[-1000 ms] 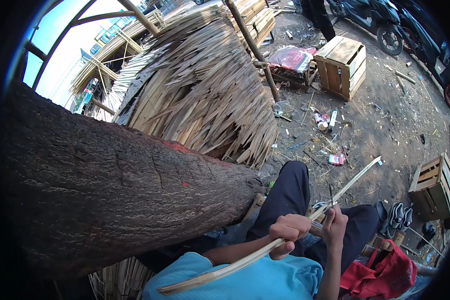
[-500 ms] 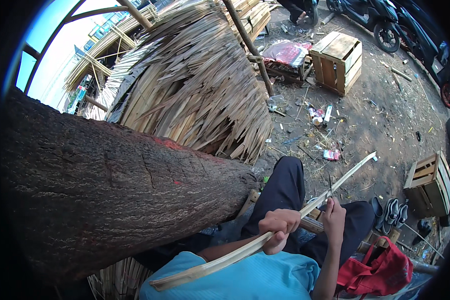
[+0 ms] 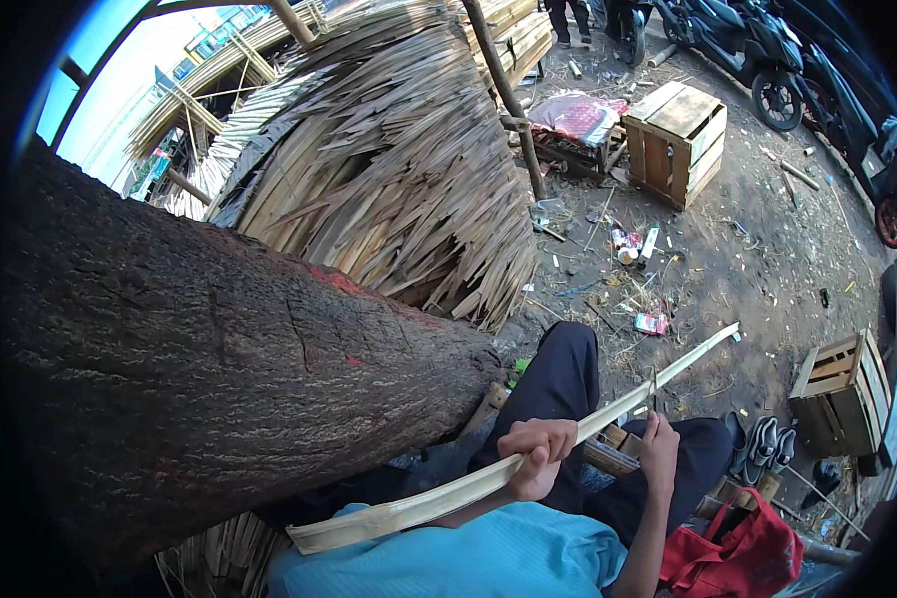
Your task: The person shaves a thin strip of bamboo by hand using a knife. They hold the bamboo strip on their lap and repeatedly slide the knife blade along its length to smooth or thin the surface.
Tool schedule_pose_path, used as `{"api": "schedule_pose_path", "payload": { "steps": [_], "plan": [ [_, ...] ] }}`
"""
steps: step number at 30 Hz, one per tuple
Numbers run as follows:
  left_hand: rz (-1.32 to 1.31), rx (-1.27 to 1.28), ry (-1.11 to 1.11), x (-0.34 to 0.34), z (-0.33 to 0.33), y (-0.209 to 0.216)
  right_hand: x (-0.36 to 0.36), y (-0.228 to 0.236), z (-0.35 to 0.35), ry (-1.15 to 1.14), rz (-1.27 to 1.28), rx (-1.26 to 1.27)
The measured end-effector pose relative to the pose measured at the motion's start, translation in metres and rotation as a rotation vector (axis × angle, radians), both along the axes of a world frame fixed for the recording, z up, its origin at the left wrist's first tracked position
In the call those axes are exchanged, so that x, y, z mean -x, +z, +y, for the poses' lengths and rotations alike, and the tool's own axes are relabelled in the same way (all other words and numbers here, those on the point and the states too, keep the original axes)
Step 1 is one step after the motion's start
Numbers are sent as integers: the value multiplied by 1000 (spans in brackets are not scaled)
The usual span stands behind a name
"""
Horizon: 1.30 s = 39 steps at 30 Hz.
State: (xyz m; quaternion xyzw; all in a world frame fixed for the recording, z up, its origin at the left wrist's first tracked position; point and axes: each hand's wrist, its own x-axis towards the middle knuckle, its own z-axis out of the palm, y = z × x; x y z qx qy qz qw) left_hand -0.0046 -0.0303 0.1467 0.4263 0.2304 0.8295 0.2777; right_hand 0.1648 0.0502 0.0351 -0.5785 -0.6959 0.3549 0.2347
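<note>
A long, pale bamboo strip (image 3: 409, 512) runs slantwise across my lap, from the lower left up to the right. My left hand (image 3: 536, 458) is closed around its middle. Close to the strip's farther half, my right hand (image 3: 660, 450) grips a knife (image 3: 653, 387) with a thin dark blade. The blade stands upright at the strip and looks to touch it; the handle is mostly hidden in my fingers. The strip's far end (image 3: 732, 330) hangs over the ground beyond my knees.
A thick tree trunk (image 3: 269, 369) fills the left side. Behind it stands a heap of dry leaf thatch (image 3: 409, 179). Wooden crates (image 3: 674, 145) (image 3: 841, 399), shoes (image 3: 763, 444) and litter lie on the dirt. A red bag (image 3: 738, 546) is by my right arm; motorbikes (image 3: 777, 90) stand at the back.
The whole view has shifted a little. Both hands keep their grip on the strip and the knife, and the knife stays at about the same part of the strip.
</note>
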Motion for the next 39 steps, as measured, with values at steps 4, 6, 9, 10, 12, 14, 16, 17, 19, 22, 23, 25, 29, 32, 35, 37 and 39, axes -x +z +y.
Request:
{"api": "schedule_pose_path", "payload": {
  "steps": [4,6,9,10,12,14,16,17,19,22,23,25,29,32,35,37,39],
  "plan": [
    [30,-32,15,-12,-2,4,23,31,-30,115,233,22],
    [30,-47,6,-19,2,8,29,56,-46,204,360,-126],
    [41,-38,-33,-21,7,12,23,53,-61,217,414,-150],
    [25,-22,-16,-19,5,9,24,32,-63,151,409,-112],
    [-60,28,106,-8,3,3,30,-2,-60,56,272,-62],
    [-84,120,137,10,9,2,40,13,-57,49,244,55],
    [-77,164,187,21,9,3,52,35,-61,154,240,89],
    [-65,169,159,21,9,4,59,42,-67,215,292,39],
    [-47,179,116,15,10,5,61,41,-69,260,348,-10],
    [-24,179,99,8,6,3,53,-6,-48,-46,209,-31],
    [-45,193,121,6,5,0,44,-21,-39,-101,58,12],
    [-31,184,144,6,0,-3,37,-20,-31,-56,93,1],
    [23,150,113,-12,-4,6,49,35,-57,90,360,-77],
    [-22,167,125,-10,6,15,55,27,-70,189,425,-156],
    [-33,176,135,-2,15,14,45,-16,-52,-135,343,118],
    [-85,195,201,4,19,14,38,-29,-41,-168,271,112],
    [-54,183,198,10,21,9,39,-7,-47,-145,288,142]
  ]
}}
